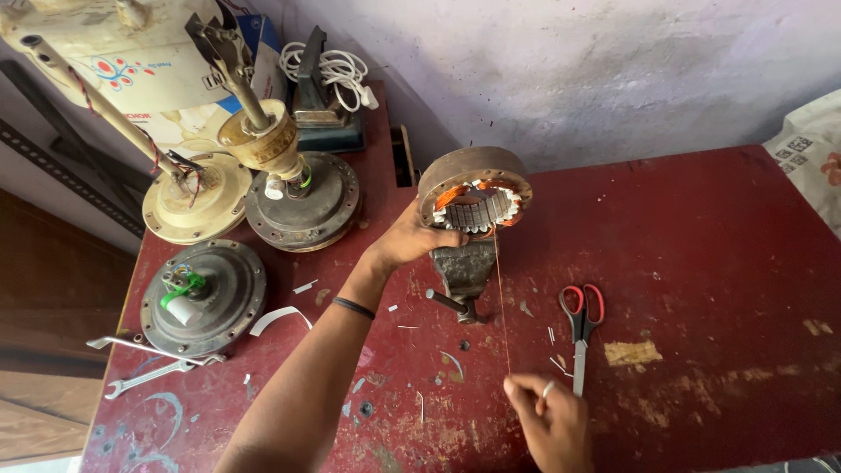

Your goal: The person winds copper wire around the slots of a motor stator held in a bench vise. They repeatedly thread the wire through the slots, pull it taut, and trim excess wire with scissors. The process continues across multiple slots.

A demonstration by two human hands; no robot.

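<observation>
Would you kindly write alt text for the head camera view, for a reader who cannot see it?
The left hand steadies a round motor stator clamped in a small vise on a worn red table, while the right hand pulls a thin copper wire from it. Scissors lie beside; fan motors stand at left.

A round fan stator (474, 200) with copper-orange windings and pale steel teeth stood on edge, clamped above a small grey vise (462, 271), touching the left grip. A thin copper wire (501, 298) ran taut from it down into the right grip.
</observation>
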